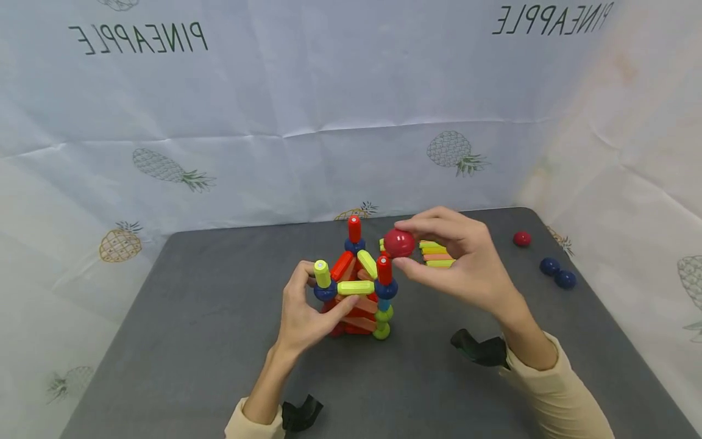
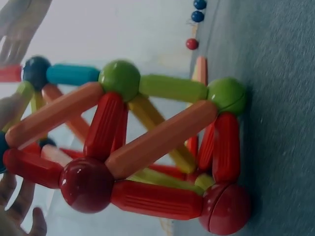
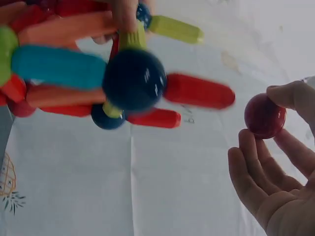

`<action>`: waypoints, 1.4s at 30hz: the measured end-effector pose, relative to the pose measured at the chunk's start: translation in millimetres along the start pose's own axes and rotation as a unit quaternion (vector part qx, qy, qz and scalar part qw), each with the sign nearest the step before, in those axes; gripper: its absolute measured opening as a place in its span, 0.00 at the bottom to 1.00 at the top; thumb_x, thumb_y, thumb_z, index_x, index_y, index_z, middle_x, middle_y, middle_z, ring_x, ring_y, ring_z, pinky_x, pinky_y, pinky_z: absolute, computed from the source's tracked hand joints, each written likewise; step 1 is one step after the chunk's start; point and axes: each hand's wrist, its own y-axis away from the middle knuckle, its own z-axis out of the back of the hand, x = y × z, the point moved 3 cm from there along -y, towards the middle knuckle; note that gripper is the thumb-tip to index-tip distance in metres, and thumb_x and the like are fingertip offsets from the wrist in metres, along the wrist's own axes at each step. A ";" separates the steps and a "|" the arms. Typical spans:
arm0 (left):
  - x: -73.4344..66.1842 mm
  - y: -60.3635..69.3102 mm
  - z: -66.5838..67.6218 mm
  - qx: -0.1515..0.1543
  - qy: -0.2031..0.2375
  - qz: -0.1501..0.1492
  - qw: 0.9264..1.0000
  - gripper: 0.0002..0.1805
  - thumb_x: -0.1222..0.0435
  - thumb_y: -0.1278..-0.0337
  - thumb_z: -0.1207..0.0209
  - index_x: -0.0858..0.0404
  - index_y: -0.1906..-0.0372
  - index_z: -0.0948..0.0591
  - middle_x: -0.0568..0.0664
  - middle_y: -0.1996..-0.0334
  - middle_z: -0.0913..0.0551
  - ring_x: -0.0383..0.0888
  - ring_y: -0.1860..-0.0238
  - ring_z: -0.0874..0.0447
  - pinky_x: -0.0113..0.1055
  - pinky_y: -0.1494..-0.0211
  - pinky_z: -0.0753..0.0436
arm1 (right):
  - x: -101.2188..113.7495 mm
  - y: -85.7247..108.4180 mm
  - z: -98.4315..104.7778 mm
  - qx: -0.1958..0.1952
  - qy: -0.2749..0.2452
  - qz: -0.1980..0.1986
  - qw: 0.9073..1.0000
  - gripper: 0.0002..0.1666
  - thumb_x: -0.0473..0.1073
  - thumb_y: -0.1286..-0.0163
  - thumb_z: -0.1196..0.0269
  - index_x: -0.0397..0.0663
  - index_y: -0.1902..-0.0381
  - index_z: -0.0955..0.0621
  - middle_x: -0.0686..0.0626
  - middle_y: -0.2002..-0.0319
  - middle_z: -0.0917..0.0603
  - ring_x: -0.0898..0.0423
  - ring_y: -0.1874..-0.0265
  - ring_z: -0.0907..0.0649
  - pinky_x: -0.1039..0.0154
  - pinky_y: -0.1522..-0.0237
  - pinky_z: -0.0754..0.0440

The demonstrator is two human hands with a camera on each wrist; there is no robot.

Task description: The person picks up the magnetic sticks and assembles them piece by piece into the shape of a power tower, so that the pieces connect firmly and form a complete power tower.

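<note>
A tower (image 1: 360, 323) of coloured rods and balls stands on the grey table. My left hand (image 1: 307, 320) holds its upper left part, the thumb lying against a yellow-green rod (image 1: 355, 288) and the other fingers behind a blue ball (image 1: 326, 291), partly hidden. Three rods stick up from the top: a yellow-green one (image 1: 322, 274), a red one (image 1: 384, 270) at the right and another red one (image 1: 354, 229) at the back. Between thumb and fingertips, my right hand (image 1: 466, 262) pinches a red ball (image 3: 265, 116). In the right wrist view, this ball is apart from the near red rod (image 3: 199, 91).
Loose yellow-green and orange rods (image 1: 437, 256) lie behind the right hand. A red ball (image 1: 522, 238) and two blue balls (image 1: 565, 279) rest near the right edge of the table (image 1: 208, 347). A pineapple-print cloth (image 1: 307, 177) rises behind the table.
</note>
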 end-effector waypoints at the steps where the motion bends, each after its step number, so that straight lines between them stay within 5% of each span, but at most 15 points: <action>1: -1.7 0.7 -1.2 -0.008 -0.003 0.003 1.000 0.27 0.65 0.63 0.20 0.64 0.59 0.26 0.49 0.67 0.22 0.39 0.63 0.25 0.34 0.58 0.28 | 0.5 -0.7 -4.7 0.008 0.014 0.005 1.000 0.29 0.19 0.53 0.26 0.34 0.50 0.14 0.47 0.57 0.14 0.61 0.58 0.14 0.71 0.52 0.15; 6: -13.3 6.3 -11.2 -0.052 -0.018 0.015 0.998 0.26 0.64 0.62 0.20 0.64 0.63 0.26 0.50 0.69 0.21 0.40 0.67 0.24 0.35 0.62 0.27 | -3.6 -0.9 -16.8 0.003 0.090 0.002 0.996 0.28 0.25 0.52 0.23 0.40 0.50 0.13 0.47 0.60 0.13 0.61 0.63 0.14 0.75 0.55 0.18; 11: -24.1 12.5 -17.6 -0.077 -0.054 0.027 0.995 0.26 0.61 0.61 0.20 0.62 0.66 0.28 0.48 0.73 0.24 0.39 0.70 0.26 0.38 0.59 0.32 | -8.6 -1.4 -18.9 -0.005 0.096 -0.034 0.995 0.26 0.27 0.48 0.24 0.41 0.49 0.13 0.48 0.58 0.13 0.61 0.62 0.14 0.74 0.55 0.16; 18: -26.2 11.7 -14.3 -0.052 -0.057 -0.029 0.997 0.27 0.48 0.54 0.23 0.60 0.68 0.27 0.45 0.75 0.26 0.37 0.70 0.30 0.36 0.58 0.38 | -10.5 0.0 -16.3 -0.009 0.080 -0.059 0.995 0.27 0.25 0.48 0.24 0.38 0.48 0.14 0.45 0.57 0.14 0.63 0.62 0.14 0.74 0.54 0.15; 22: -21.1 8.9 -7.3 -0.015 -0.024 -0.064 0.998 0.30 0.38 0.47 0.32 0.60 0.65 0.26 0.44 0.73 0.26 0.37 0.69 0.30 0.37 0.57 0.38 | -11.3 1.1 -14.8 -0.005 0.077 -0.059 0.995 0.29 0.24 0.48 0.24 0.39 0.46 0.15 0.45 0.57 0.14 0.64 0.62 0.14 0.74 0.54 0.15; 26: -3.9 2.7 5.4 0.000 0.066 -0.090 0.994 0.35 0.35 0.38 0.43 0.66 0.64 0.28 0.50 0.72 0.29 0.40 0.67 0.31 0.36 0.57 0.35 | -14.9 3.0 -5.8 -0.008 0.056 -0.058 0.997 0.35 0.23 0.47 0.26 0.40 0.39 0.18 0.50 0.53 0.15 0.63 0.57 0.14 0.72 0.48 0.16; 30: 19.6 -6.1 16.9 0.004 0.137 -0.036 0.990 0.29 0.48 0.30 0.45 0.75 0.54 0.29 0.54 0.59 0.26 0.39 0.56 0.28 0.35 0.51 0.32 | -33.2 3.0 22.2 -0.069 0.048 -0.083 0.993 0.30 0.23 0.39 0.33 0.40 0.38 0.19 0.55 0.49 0.15 0.62 0.51 0.15 0.73 0.43 0.19; 34: 33.1 -13.5 16.5 0.078 0.135 0.047 0.987 0.27 0.66 0.30 0.46 0.69 0.30 0.33 0.55 0.33 0.28 0.40 0.38 0.30 0.36 0.42 0.29 | -77.9 8.3 66.3 -0.144 0.136 -0.156 0.968 0.22 0.32 0.31 0.34 0.43 0.40 0.17 0.48 0.44 0.14 0.54 0.47 0.15 0.64 0.40 0.19; 37: 36.1 -17.1 12.4 0.152 0.147 0.068 0.975 0.35 0.66 0.29 0.44 0.62 0.22 0.40 0.57 0.25 0.35 0.41 0.31 0.34 0.44 0.37 0.28 | -122.3 23.5 101.1 -0.139 0.232 -0.219 0.938 0.22 0.37 0.28 0.37 0.38 0.38 0.19 0.34 0.39 0.19 0.37 0.44 0.18 0.46 0.42 0.20; 39: 36.9 -17.9 10.7 0.196 0.171 0.065 0.963 0.40 0.57 0.29 0.42 0.61 0.19 0.44 0.61 0.23 0.39 0.39 0.29 0.37 0.48 0.35 0.29 | -151.9 37.7 122.1 -0.108 0.290 -0.254 0.916 0.24 0.38 0.28 0.39 0.34 0.37 0.21 0.25 0.44 0.19 0.33 0.60 0.18 0.43 0.58 0.18; 42: 38.0 -17.3 11.0 0.242 0.211 0.054 0.945 0.51 0.43 0.36 0.38 0.60 0.18 0.48 0.64 0.22 0.42 0.38 0.27 0.40 0.49 0.33 0.30 | -189.2 61.0 145.9 -0.047 0.350 -0.304 0.885 0.27 0.38 0.29 0.40 0.28 0.36 0.24 0.20 0.53 0.19 0.42 0.84 0.27 0.53 0.81 0.27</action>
